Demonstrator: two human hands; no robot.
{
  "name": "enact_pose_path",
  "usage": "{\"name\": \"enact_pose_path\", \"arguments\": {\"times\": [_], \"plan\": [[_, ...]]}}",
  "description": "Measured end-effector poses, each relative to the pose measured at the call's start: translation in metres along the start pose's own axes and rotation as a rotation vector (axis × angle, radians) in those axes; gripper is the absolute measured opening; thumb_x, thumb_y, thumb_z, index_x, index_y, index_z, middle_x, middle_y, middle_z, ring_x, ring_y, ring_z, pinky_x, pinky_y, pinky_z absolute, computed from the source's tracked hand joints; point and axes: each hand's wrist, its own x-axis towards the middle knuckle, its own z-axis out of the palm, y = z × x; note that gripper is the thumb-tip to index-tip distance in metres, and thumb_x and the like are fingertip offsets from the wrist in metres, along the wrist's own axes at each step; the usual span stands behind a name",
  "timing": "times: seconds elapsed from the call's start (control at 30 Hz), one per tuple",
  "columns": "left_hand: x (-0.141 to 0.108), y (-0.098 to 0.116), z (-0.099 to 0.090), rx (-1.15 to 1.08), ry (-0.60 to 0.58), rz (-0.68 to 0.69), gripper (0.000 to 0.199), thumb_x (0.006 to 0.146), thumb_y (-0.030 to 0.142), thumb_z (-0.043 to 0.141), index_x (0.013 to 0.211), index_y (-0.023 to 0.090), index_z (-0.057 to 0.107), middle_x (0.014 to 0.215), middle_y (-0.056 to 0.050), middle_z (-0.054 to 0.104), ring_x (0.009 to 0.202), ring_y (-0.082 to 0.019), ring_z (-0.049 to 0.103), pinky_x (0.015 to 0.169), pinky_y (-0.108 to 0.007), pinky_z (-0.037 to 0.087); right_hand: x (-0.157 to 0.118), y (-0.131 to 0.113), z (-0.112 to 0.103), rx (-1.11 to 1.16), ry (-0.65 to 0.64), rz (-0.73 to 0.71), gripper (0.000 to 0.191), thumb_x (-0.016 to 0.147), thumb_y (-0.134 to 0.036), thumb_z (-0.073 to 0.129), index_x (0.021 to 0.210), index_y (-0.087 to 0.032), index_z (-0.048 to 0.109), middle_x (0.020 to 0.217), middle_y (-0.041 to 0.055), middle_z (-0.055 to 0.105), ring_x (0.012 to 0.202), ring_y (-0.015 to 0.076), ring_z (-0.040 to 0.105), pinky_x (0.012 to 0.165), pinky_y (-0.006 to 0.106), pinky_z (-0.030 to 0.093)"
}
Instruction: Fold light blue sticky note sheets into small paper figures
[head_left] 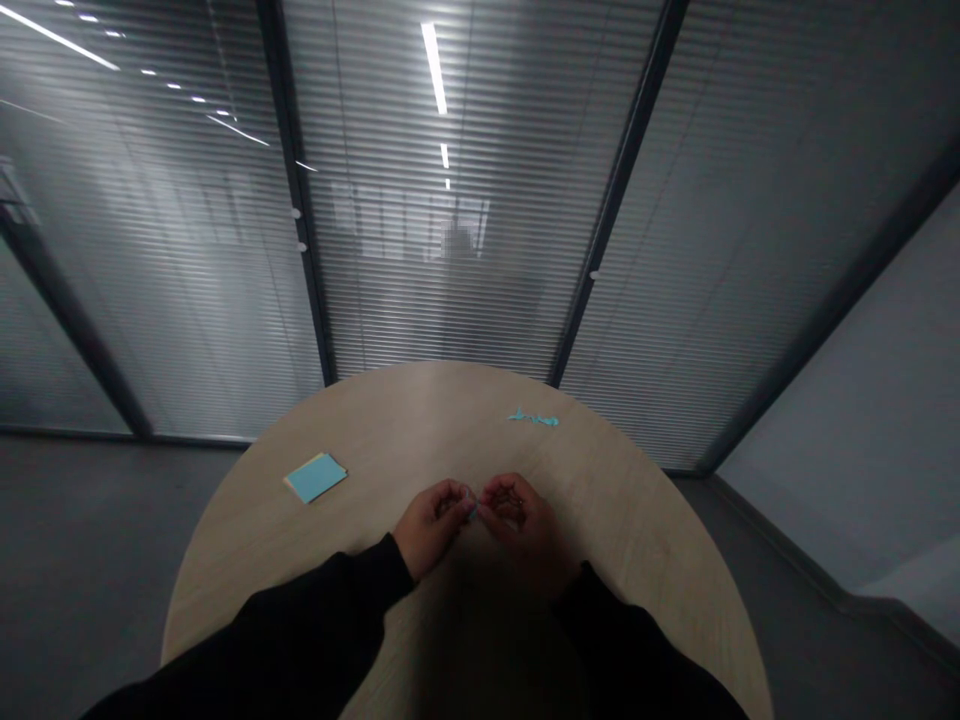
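**Egocentric view of two-handed work at a round table; clock positions are taken from the hands, with 12 o'clock pointing away from the wearer.** The left hand and right hand meet near the middle of the pale wood-grain surface, both closed with curled fingers. Between their fingertips, at the meeting point, is a small bluish loop. It appears pinched from both sides, though the fingers partly hide it and its material is too small to tell.

A twisted strip of pale blue paper lies flat at about 1 o'clock, its long axis running near the 3-to-9 o'clock line; the right hand is the nearer. A pad of pale blue sticky notes, with a yellowish edge showing beneath, lies at about 9 o'clock, nearer the left hand and well apart from it. Black sleeves enter from 6 o'clock. Beyond the surface stands a glass partition with horizontal blinds, above a grey floor.
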Motion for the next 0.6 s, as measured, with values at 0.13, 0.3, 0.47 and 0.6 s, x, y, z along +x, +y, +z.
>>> {"name": "enact_pose_path", "arguments": {"times": [0.13,0.3,0.47,0.6], "plan": [[-0.0007,0.0034,0.0020,-0.108,0.002,-0.030,0.048,0.070,0.052,0.078,0.094,0.015,0.060,0.075,-0.001,0.061,0.065,-0.012,0.056,0.062,-0.027,0.046,0.0008,0.0020,-0.0011,-0.009,0.040,0.013,0.017,0.085,-0.035,0.062,0.094,-0.020,0.058,0.086,0.0034,0.066,0.074,0.0158,0.066,0.067,0.027,0.055],[-0.0008,0.0038,0.0019,-0.192,-0.001,-0.088,0.049,0.068,0.053,0.080,0.090,0.014,0.061,0.072,-0.003,0.064,0.066,-0.015,0.061,0.069,-0.032,0.051,0.0010,0.0021,-0.0010,0.089,0.081,0.066,0.021,0.083,-0.037,0.063,0.093,-0.020,0.056,0.087,0.0042,0.066,0.074,0.0173,0.066,0.066,0.029,0.055],[-0.0006,0.0040,0.0016,-0.211,-0.011,-0.099,0.049,0.068,0.053,0.080,0.090,0.013,0.062,0.069,-0.003,0.065,0.062,-0.014,0.061,0.065,-0.029,0.050,0.0003,0.0028,-0.0003,0.123,0.056,0.074,0.020,0.084,-0.037,0.062,0.093,-0.020,0.055,0.085,0.0040,0.065,0.075,0.0173,0.065,0.067,0.029,0.054],[-0.0014,0.0073,0.0018,-0.186,0.022,-0.112,0.046,0.070,0.051,0.079,0.089,0.012,0.063,0.068,-0.002,0.065,0.061,-0.013,0.061,0.064,-0.028,0.048,0.0000,0.0062,0.0010,0.160,0.033,0.072,0.021,0.081,-0.033,0.063,0.096,-0.020,0.055,0.089,0.0039,0.064,0.080,0.0171,0.065,0.070,0.029,0.055]]}}
